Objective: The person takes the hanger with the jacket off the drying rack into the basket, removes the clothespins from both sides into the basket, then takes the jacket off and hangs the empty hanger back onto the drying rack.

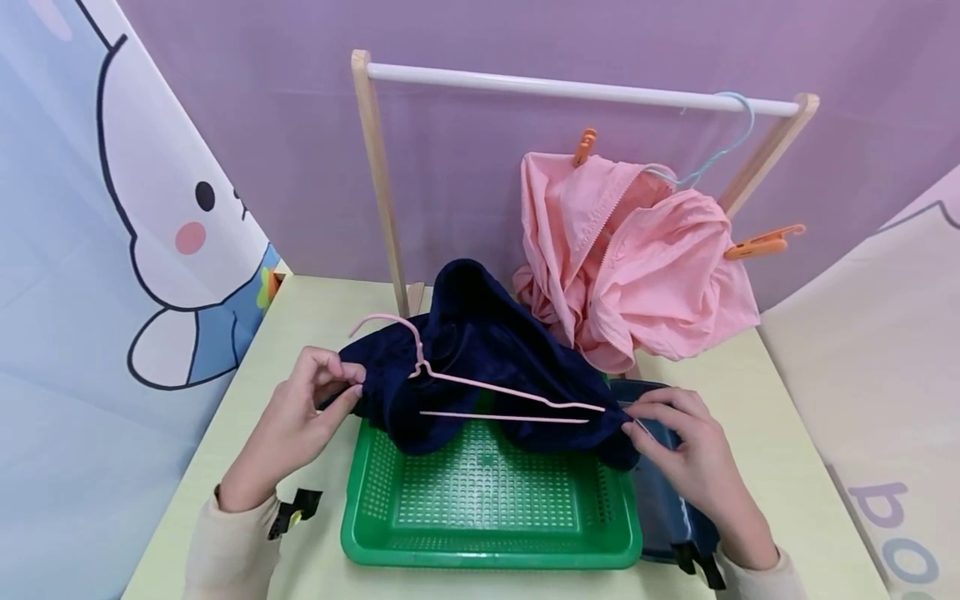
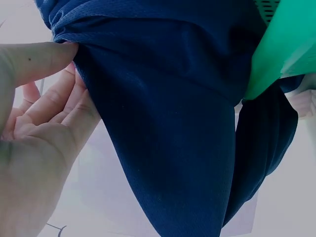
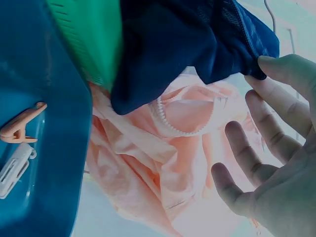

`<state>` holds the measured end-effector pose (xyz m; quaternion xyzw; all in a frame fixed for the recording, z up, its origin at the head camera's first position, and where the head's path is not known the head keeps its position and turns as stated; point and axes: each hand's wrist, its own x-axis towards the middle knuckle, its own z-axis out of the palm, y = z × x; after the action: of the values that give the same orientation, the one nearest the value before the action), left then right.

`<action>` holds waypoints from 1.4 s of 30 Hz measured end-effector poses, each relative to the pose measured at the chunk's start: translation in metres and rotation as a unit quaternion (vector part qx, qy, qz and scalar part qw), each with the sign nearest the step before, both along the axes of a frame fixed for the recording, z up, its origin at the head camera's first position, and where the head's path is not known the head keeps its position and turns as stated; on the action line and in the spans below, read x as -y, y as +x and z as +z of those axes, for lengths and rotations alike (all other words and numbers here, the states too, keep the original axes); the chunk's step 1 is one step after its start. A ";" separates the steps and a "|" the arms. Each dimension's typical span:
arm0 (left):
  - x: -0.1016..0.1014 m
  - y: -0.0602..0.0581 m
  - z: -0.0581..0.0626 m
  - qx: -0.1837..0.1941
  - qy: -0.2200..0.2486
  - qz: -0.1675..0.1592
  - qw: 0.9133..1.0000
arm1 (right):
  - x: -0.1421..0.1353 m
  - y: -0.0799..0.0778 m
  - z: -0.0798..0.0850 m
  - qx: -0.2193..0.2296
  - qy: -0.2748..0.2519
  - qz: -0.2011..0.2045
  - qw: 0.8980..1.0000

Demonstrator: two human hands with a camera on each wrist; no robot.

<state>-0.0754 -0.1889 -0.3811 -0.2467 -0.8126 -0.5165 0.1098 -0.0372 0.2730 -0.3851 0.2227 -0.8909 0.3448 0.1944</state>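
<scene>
A navy blue zip-up jacket (image 1: 480, 312) is spread over the back part of a green basket (image 1: 487, 558). Across it lies a pink hanger (image 1: 502, 417), hook toward the left; its right end runs to the cloth by my right hand. My left hand (image 1: 303, 417) pinches the jacket's left side between thumb and fingers, and the left wrist view shows the cloth (image 2: 168, 108) hanging from there. With thumb and index finger, my right hand (image 1: 693, 458) pinches the right side near the zipper, the other fingers spread in the right wrist view.
Behind stands a drying rack with a white rod (image 1: 555, 86). A pink jacket (image 1: 667, 275) hangs there on a light blue hanger (image 1: 723, 152), with orange clips (image 1: 761, 243) on it. Right of the basket, a blue bin (image 1: 660, 508) holds an orange clip (image 3: 19, 126) and a white clip (image 3: 14, 170).
</scene>
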 end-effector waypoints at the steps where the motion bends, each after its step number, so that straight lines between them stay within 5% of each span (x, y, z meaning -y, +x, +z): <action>1: 0.000 0.000 0.000 0.001 0.001 0.000 1.000 | -0.001 0.000 -0.001 0.007 0.001 0.003 1.000; 16: 0.007 -0.002 -0.004 0.014 0.008 0.005 1.000 | -0.004 -0.004 -0.003 0.008 0.019 0.029 0.999; 33: 0.007 0.001 -0.005 0.025 0.006 0.009 1.000 | 0.009 -0.006 -0.002 -0.023 -0.022 0.023 0.999; 42: 0.006 0.000 -0.004 0.024 0.015 0.007 1.000 | 0.002 -0.003 -0.001 0.007 0.004 -0.002 1.000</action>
<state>-0.0752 -0.1953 -0.3853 -0.2274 -0.8086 -0.5339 0.0976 -0.0403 0.2709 -0.3865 0.2188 -0.8942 0.3425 0.1880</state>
